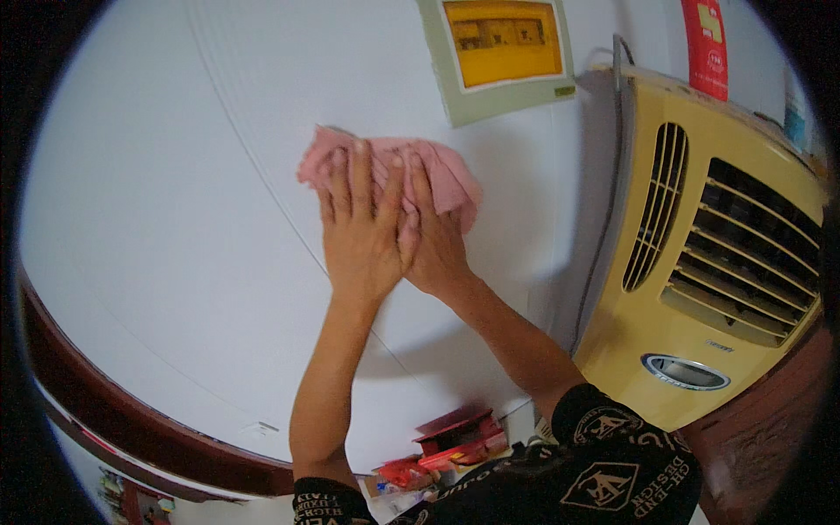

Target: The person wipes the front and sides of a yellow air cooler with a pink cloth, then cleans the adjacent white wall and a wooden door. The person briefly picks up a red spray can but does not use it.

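A crumpled pink cloth [453, 177] lies pressed against a white wall [197, 262]. My left hand [364, 230] is spread flat on the cloth's left part, fingers pointing up. Beside it, my right hand [436, 243] presses the cloth's right part, with some fingers hidden under its folds. The two hands touch or overlap near the thumbs. A thin seam in the wall runs diagonally behind the left hand.
Above right, an electrical panel box [508, 105] with an amber cover is set in the wall. A yellow floor-standing air conditioner [610, 348] stands at right, a cable beside it. Red boxes and packets [459, 446] lie low down. Dark red wooden trim [144, 413] curves along the lower left.
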A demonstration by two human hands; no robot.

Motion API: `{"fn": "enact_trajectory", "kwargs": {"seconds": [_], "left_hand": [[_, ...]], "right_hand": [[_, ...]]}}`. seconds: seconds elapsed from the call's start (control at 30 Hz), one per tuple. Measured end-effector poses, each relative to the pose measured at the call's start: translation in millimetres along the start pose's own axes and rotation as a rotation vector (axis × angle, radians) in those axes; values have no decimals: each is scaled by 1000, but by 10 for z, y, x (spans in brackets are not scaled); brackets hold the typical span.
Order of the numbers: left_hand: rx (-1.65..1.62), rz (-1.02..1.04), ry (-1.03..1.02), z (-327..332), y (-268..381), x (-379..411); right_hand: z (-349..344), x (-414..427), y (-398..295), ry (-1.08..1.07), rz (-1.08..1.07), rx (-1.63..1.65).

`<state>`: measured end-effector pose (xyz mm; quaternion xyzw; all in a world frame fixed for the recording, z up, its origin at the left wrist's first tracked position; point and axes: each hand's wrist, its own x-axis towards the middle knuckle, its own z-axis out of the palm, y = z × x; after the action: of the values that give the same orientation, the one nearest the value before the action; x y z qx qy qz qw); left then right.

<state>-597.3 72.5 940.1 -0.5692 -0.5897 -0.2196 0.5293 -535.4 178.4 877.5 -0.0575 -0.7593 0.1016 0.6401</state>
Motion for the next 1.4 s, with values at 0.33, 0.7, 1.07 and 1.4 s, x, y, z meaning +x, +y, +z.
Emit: {"fn": "enact_trajectory", "kwargs": {"seconds": [0.33, 0.7, 1.07, 1.4], "left_hand": [[-16, 77, -285, 467, 736, -479], [-178, 338, -265, 789, 1263, 520], [340, 258, -29, -3, 85, 905], [389, 93, 107, -47, -136, 1013]], "right_hand": [[-205, -1049, 428, -76, 171, -101], [-996, -479, 1020, 124, 249, -273], [-753, -526, 1344, 376, 141, -11], [-566, -330, 967, 148, 9, -196]]}}
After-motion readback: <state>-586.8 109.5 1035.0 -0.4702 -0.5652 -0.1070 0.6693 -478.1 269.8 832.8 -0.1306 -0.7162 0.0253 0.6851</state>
